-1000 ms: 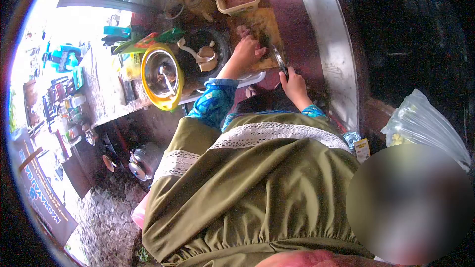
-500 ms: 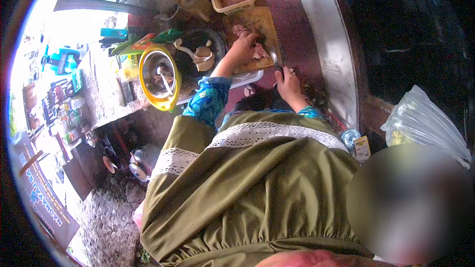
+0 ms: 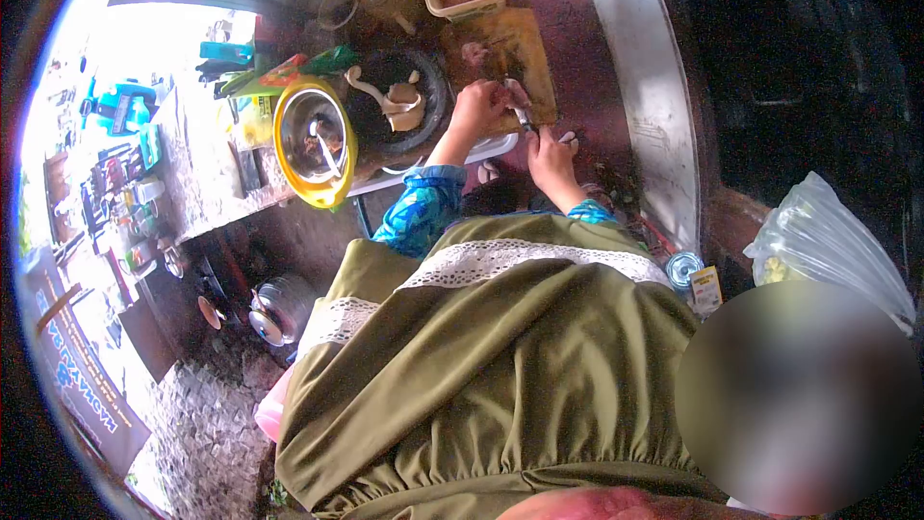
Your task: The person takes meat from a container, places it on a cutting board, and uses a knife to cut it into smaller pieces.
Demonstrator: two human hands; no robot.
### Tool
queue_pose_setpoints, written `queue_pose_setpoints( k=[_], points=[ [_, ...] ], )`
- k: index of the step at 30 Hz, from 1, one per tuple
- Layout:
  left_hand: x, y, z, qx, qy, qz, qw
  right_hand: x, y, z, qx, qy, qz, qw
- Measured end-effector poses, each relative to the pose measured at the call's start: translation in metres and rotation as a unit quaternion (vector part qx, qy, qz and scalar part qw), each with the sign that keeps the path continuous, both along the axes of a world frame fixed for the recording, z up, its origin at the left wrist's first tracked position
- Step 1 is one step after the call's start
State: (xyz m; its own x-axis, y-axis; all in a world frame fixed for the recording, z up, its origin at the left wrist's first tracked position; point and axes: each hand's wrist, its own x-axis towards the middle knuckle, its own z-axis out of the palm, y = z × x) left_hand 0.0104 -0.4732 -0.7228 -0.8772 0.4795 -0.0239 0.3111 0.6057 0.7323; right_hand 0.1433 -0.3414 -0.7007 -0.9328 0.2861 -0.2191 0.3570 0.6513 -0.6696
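Closest to us is our green dress (image 3: pixel 500 366) with a white lace band. Just past it, our right hand (image 3: pixel 551 156) is curled shut around the dark handle of a knife (image 3: pixel 521 116). The blade points away from us, toward the wooden cutting board (image 3: pixel 520 53).

Our left hand (image 3: pixel 478 108) sits beside it, with the blue sleeve (image 3: pixel 421 209) behind. Its fingers are bent down over a pink piece of meat (image 3: pixel 517 92) at the near edge of the board, right by the blade (we cannot tell if they pinch it or just press on it). Another pink bit lies farther up the board.

Left of the board is a dark bowl (image 3: pixel 428 120) with pale scraps in it. Next to that stands a yellow bowl (image 3: pixel 285 149) with a metal one inside.

Farthest away, past the board, is a tan tub (image 3: pixel 464 2) with more pink meat.
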Motion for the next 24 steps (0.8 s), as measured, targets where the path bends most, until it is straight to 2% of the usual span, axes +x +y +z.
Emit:
queue_pose_setpoints(
  k=[1,3,5,10,15,21,24],
  points=[
    [0.002,0.000,0.000,-0.014,-0.014,0.013,1.000,0.001,-0.002,-0.005,0.000,0.000,0.000,1.000],
    [-0.001,0.003,0.005,-0.028,-0.028,0.026,0.999,0.001,-0.006,-0.012,0.073,0.010,0.005,0.997],
    [-0.002,0.003,0.009,-0.064,-0.020,0.010,0.998,0.000,-0.009,-0.015,0.055,-0.002,-0.001,0.998],
    [0.000,0.003,0.011,-0.049,-0.043,0.021,0.998,-0.019,-0.011,-0.024,0.048,-0.046,0.002,0.998],
    [0.001,0.003,0.001,-0.019,-0.032,0.054,0.998,-0.004,-0.011,-0.002,0.049,-0.047,-0.006,0.998],
    [0.002,0.003,0.006,-0.068,-0.062,0.041,0.995,-0.035,-0.015,-0.027,0.042,-0.046,0.004,0.998],
    [0.001,0.002,0.002,-0.036,-0.030,0.046,0.998,-0.028,-0.016,-0.019,0.050,-0.057,-0.005,0.997]
  ],
)
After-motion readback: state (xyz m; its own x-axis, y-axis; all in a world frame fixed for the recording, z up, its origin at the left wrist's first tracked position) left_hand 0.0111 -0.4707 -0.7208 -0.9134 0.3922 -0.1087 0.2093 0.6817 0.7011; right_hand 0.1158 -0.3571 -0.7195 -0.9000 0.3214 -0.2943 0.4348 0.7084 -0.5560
